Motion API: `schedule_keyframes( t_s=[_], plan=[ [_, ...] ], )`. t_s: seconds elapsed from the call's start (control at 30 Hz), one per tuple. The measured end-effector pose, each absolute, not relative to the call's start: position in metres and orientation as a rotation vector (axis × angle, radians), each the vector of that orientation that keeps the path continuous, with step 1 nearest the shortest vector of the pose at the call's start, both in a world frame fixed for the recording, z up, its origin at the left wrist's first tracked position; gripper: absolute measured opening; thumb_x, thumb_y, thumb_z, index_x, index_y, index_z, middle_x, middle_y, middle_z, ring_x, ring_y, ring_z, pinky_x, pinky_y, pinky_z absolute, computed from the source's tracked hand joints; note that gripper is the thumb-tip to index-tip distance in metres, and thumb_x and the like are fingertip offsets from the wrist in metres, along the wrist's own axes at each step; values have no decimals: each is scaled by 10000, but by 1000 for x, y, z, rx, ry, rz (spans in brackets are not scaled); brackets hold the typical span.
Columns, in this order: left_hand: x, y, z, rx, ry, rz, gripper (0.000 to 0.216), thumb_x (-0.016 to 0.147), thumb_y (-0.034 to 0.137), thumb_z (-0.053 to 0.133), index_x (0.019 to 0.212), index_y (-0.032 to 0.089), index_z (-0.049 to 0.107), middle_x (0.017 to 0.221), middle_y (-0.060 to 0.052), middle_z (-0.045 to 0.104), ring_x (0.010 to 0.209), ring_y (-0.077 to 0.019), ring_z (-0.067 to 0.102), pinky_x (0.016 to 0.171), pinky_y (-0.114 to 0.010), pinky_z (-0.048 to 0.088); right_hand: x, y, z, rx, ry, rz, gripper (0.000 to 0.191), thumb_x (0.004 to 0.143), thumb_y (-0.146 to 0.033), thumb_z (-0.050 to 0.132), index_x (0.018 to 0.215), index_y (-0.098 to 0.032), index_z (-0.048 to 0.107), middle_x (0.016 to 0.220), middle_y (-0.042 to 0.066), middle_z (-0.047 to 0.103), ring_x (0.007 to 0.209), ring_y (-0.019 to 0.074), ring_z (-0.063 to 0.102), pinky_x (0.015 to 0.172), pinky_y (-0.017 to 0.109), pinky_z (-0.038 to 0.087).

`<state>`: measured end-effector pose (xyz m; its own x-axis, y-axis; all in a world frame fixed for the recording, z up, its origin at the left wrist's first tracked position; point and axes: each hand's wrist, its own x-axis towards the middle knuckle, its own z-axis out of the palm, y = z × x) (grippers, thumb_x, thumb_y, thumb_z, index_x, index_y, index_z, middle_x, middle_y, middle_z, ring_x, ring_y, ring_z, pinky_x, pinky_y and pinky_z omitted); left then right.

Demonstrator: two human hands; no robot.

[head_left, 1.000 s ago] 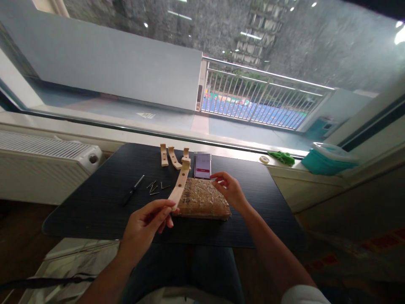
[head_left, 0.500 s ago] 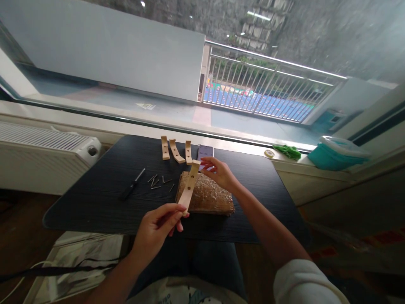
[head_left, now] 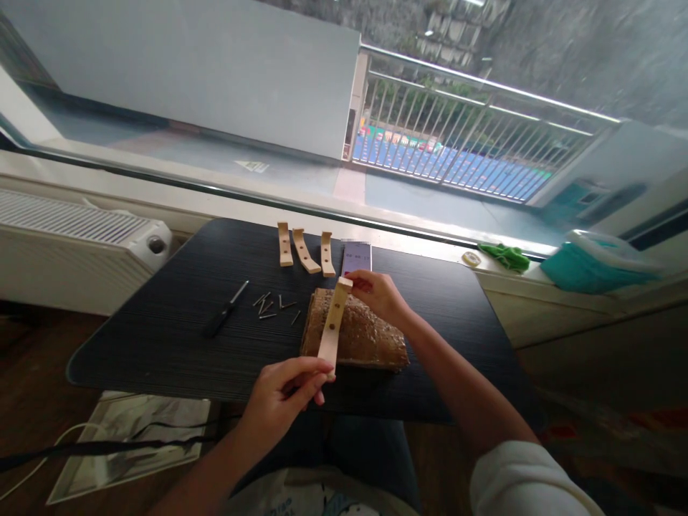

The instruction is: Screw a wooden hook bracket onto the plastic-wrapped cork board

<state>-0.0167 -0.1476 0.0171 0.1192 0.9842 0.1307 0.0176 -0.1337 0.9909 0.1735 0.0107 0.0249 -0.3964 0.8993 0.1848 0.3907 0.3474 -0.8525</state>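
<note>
A pale wooden hook (head_left: 334, 322) with two holes is held up at a slant over a rough brown block (head_left: 370, 337). My left hand (head_left: 290, 387) pinches its lower end between thumb and fingers. At its upper, bent end are the fingertips of my right hand (head_left: 379, 294), closed on that end and partly hidden behind it. Three similar wooden hooks, one of them a curved wooden hook (head_left: 305, 251), lie in a row at the back of the table. Several screws (head_left: 266, 307) are scattered left of the block, and a screwdriver (head_left: 228, 309) lies beyond them.
The dark table (head_left: 161, 337) stands against a window sill. A phone (head_left: 357, 258) with a lit screen lies behind the block. On the sill are a tape roll (head_left: 471, 259), a green cloth (head_left: 505, 256) and a teal tub (head_left: 585, 265). A radiator (head_left: 80, 244) is at left.
My right hand has closed in on the hook's upper end, its fingers drawn together from a more open shape. The hook is a little more upright, and the camera view has shifted slightly.
</note>
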Motion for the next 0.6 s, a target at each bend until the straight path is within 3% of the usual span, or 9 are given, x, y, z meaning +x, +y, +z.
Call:
schedule_keyframes(
  t_s=[0.3,0.6],
  plan=[
    [-20,-140,14,1638,1088,1135,158,783,200,653,914,172,737,672,-43,740,506,-135,659,529,-215,547,165,20,17,-1102,-1977,1029,177,754,-150,646,917,-178,707,793,34,743,694,129,689,679,279,562],
    [-30,-129,9,2030,1087,1030,219,825,177,588,988,229,724,740,-21,743,518,-105,617,562,-198,511,164,23,17,-1095,-2034,1006,183,793,-208,632,959,-189,705,828,28,733,723,128,674,709,274,540]
  ],
)
